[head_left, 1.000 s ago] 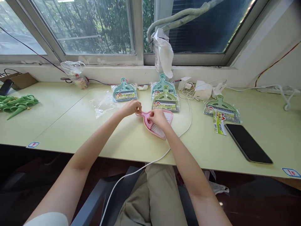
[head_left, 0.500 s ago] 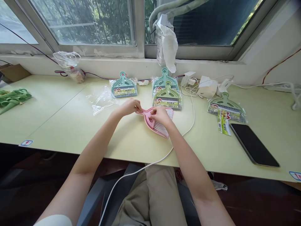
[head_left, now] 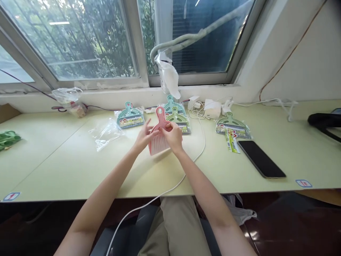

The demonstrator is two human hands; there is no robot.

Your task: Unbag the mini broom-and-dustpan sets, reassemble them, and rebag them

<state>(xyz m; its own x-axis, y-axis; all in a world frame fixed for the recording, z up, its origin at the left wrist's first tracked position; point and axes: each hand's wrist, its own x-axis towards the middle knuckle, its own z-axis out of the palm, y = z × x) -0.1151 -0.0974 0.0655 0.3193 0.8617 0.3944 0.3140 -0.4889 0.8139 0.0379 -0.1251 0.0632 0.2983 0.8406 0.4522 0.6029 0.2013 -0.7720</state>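
A pink mini dustpan with a white-bristled brush [head_left: 158,137] is held upright above the pale green table [head_left: 80,163], handle ring up. My left hand [head_left: 144,136] grips its left edge. My right hand [head_left: 173,136] grips its right side, fingers curled round it. Behind it lie packaged dustpan sets: a teal one [head_left: 129,118], a teal and green pair [head_left: 178,115] and a green one [head_left: 231,124] to the right.
An empty clear plastic bag [head_left: 105,131] lies left of my hands. A black phone [head_left: 260,163] and a printed label [head_left: 231,140] lie right. A white cable [head_left: 197,149] runs off the front edge. Chargers [head_left: 211,108] sit by the windowsill. Green items [head_left: 7,138] lie far left.
Both hands have lifted the pink dustpan set off the table and turned it upright, handle pointing up. The camera has tilted and shifted, so the table looks lower.
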